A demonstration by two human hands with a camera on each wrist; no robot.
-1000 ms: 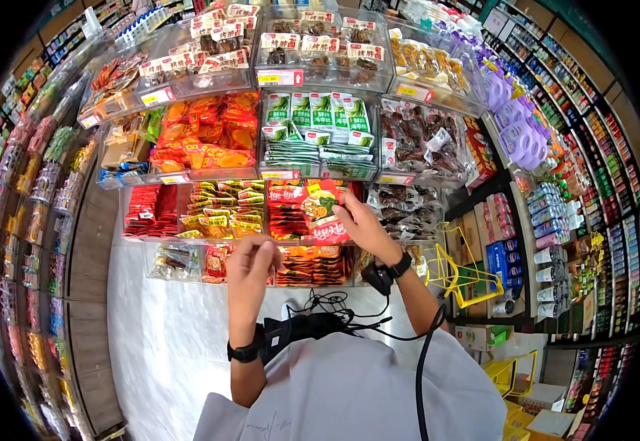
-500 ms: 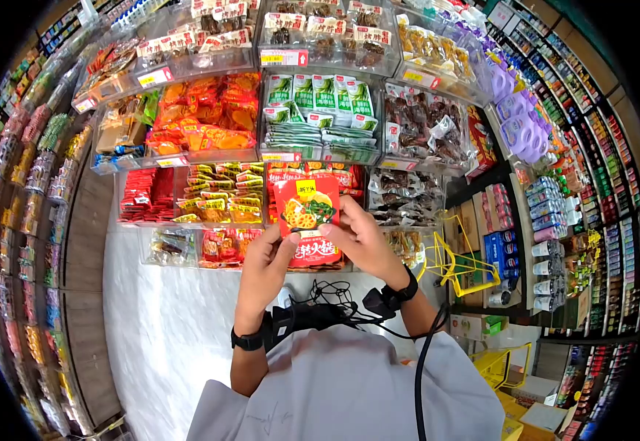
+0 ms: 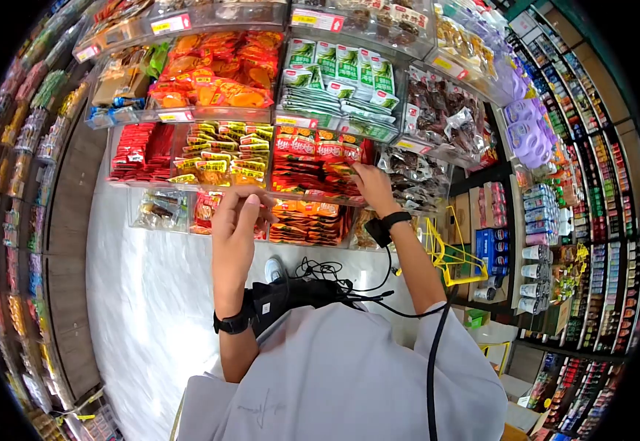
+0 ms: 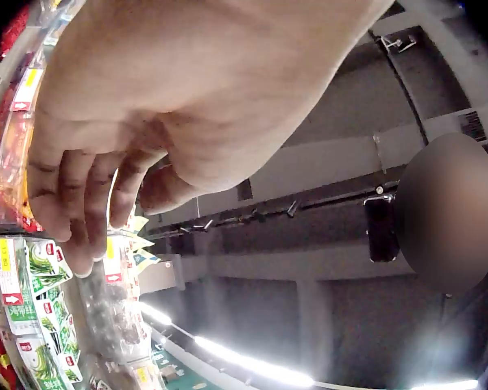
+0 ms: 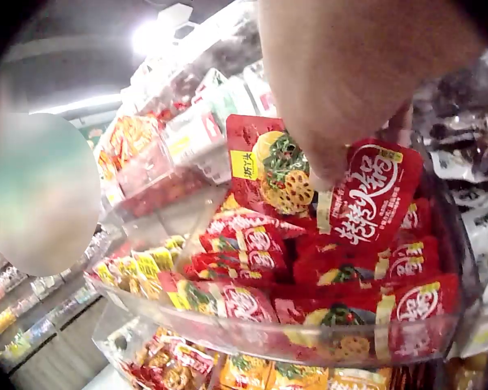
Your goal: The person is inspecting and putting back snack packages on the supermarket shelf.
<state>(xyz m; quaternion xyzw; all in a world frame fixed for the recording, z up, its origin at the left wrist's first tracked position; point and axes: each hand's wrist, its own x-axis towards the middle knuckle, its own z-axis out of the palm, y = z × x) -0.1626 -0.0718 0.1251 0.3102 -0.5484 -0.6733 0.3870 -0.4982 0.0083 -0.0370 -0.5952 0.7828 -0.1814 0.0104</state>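
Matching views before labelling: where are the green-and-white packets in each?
Head: green-and-white packets at upper centre, above the right hand.
Left wrist: lower left, below the left hand.
Right wrist: blurred, upper, left of centre, above the held red packet.
Shared landmark: orange packets beside them.

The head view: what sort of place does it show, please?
Most likely a shop, perhaps a supermarket snack section. Red packets and other packaged foods fill clear bins with price tags in front, and stocked shelves line the right side.
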